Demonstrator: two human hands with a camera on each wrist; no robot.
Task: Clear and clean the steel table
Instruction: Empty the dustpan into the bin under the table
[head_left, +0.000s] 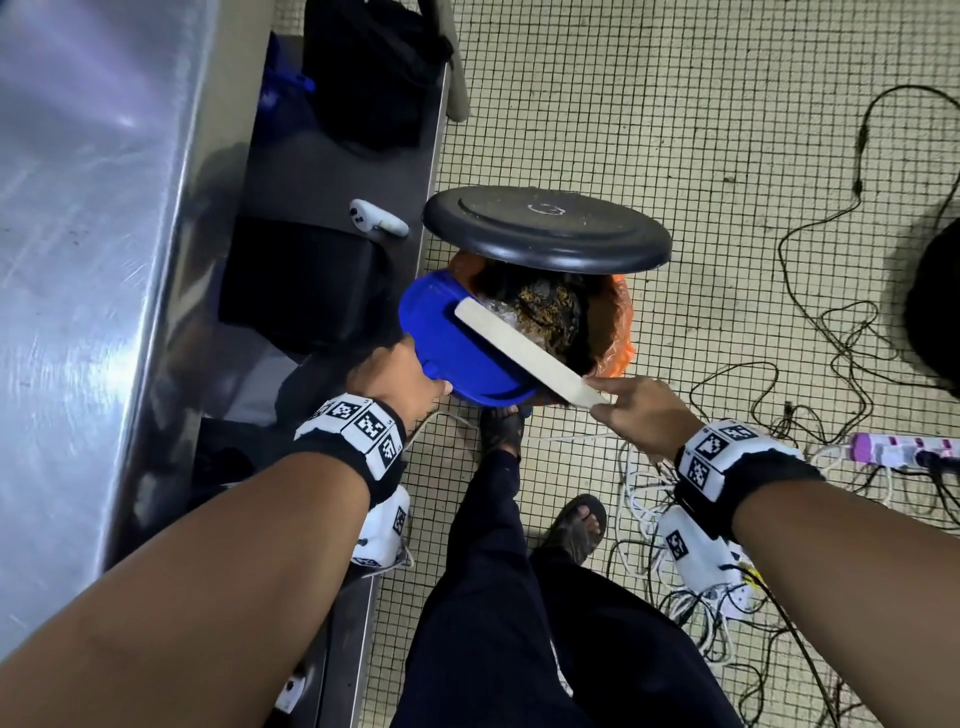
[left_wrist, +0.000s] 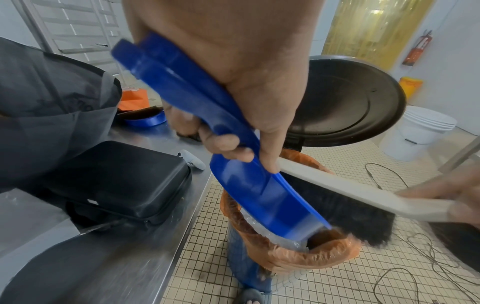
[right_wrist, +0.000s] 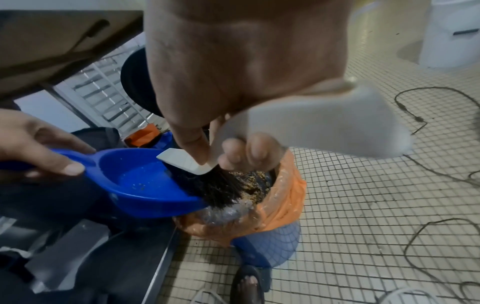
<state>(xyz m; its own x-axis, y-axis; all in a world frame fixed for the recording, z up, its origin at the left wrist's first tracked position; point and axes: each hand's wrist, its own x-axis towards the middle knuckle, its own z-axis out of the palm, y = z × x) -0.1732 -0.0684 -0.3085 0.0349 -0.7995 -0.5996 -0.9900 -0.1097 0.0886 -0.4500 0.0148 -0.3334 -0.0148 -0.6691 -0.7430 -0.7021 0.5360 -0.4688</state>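
Both forearms stretched forward and down, marker bands on each wrist. Left hand (head_left: 402, 376) curled round the blue dustpan handle (left_wrist: 182, 86), thumb lying along the top. Right hand (head_left: 631, 413) gripping the pale brush handle (right_wrist: 324, 121), index finger pointing down the brush back.

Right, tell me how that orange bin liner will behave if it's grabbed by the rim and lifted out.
The orange bin liner looks thin and crinkled, so probably floppy, sagging once lifted. It appears nearly full of crumbs and scraps, so likely heavy for such film and apt to stretch or tear. Its rim is folded over the bin, so it may snag at first.
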